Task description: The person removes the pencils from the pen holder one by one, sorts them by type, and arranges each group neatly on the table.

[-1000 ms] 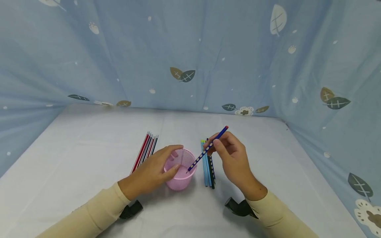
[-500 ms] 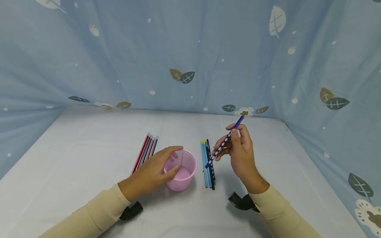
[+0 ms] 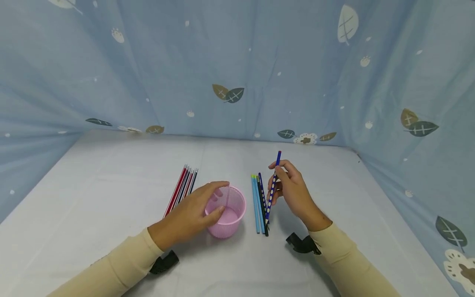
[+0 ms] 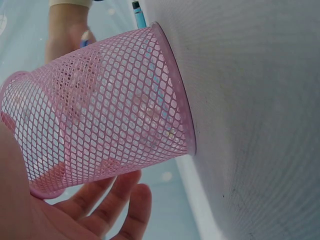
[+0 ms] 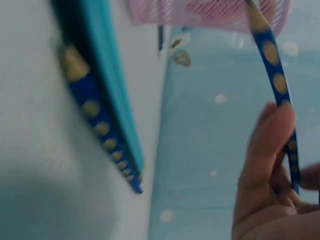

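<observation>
My left hand (image 3: 187,212) holds the pink mesh pencil cup (image 3: 224,231), its thumb and fingers curved about the rim. The cup stands upright on the table, its inside bare in the head view. Between thumb and fingers, my right hand (image 3: 295,194) pinches a blue pencil (image 3: 272,193) with pale dots and a red end. Its sharpened tip points down, above the right-hand row. That row has light blue pencils (image 3: 257,210), a dark pencil (image 3: 260,198) and another dotted blue pencil (image 5: 102,129). In the left wrist view, the cup's mesh (image 4: 110,110) partly covers my right hand.
Left of the cup, several red and dark striped pencils (image 3: 179,189) lie side by side, partly behind my left hand. White cloth (image 3: 122,177) covers the table. A blue leaf-patterned curtain (image 3: 167,62) rises behind it. Black wrist mounts (image 3: 164,262) hang under both wrists.
My right hand carried the blue pencil from over the cup to the right, then slightly back left and lower over the right-hand row. The pencil is more upright. My left hand stays on the cup.
</observation>
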Demonstrator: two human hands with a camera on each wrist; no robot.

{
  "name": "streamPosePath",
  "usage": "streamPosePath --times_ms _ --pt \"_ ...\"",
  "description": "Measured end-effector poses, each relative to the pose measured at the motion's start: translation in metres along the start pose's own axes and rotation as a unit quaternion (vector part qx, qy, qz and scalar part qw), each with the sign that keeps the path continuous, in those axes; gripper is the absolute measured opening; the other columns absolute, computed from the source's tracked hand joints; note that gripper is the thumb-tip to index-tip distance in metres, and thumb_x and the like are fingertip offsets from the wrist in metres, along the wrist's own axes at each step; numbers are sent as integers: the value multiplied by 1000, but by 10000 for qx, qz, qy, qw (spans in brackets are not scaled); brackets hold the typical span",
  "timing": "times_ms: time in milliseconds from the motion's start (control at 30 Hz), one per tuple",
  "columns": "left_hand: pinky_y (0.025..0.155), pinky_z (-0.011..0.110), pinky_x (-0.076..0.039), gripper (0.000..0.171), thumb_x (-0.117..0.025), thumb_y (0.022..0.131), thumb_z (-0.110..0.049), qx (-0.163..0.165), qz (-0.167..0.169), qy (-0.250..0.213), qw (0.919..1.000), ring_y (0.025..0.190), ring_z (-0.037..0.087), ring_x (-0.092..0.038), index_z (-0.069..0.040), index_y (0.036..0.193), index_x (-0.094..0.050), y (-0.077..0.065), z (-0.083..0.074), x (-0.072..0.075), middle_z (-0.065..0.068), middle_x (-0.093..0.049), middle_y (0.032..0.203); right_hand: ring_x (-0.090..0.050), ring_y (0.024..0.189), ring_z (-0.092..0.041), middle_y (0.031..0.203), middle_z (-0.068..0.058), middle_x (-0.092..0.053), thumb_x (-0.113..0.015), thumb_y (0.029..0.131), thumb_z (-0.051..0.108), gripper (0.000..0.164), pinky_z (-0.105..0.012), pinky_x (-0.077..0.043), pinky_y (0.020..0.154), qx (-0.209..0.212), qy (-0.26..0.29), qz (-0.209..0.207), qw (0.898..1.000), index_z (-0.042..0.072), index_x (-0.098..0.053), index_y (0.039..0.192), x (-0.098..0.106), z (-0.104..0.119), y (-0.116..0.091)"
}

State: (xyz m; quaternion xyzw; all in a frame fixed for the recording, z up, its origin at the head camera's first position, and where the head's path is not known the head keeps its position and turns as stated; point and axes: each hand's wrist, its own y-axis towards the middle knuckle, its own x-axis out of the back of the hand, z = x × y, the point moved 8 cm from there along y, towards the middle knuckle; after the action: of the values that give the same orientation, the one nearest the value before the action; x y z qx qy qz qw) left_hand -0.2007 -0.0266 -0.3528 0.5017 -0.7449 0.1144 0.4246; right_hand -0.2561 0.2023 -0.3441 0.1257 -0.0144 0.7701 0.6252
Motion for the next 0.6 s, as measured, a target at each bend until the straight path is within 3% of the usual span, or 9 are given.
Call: streamPosePath --times_ms 133,267,600 --pt "86 39 -55 55 -59 96 -38 -30 -50 27 10000 109 13 -60 -30 147 -42 2 -1 2 -2 -61 125 -60 56 -19 81 -11 -56 -38 109 24 31 -37 -57 51 -631 -217 220 9975 0 -52 123 1 -15 7" --pt "87 41 -55 55 -60 95 -37 -50 -94 57 9999 109 14 -61 -28 147 -43 2 -1 3 -1 -62 124 -60 58 -19 81 -10 -55 -41 107 19 33 -34 -56 52 -991 -534 369 9930 -5 -54 126 4 -29 11" --pt "85 40 -56 56 -61 94 -36 -15 -86 54 9999 110 13 -60 -28 146 -44 1 0 1 -2 -62 126 -61 53 -18 83 -10 -59 -48 95 6 46 -32 -56 56 -1561 -1044 702 9797 4 -50 141 11 -68 16"
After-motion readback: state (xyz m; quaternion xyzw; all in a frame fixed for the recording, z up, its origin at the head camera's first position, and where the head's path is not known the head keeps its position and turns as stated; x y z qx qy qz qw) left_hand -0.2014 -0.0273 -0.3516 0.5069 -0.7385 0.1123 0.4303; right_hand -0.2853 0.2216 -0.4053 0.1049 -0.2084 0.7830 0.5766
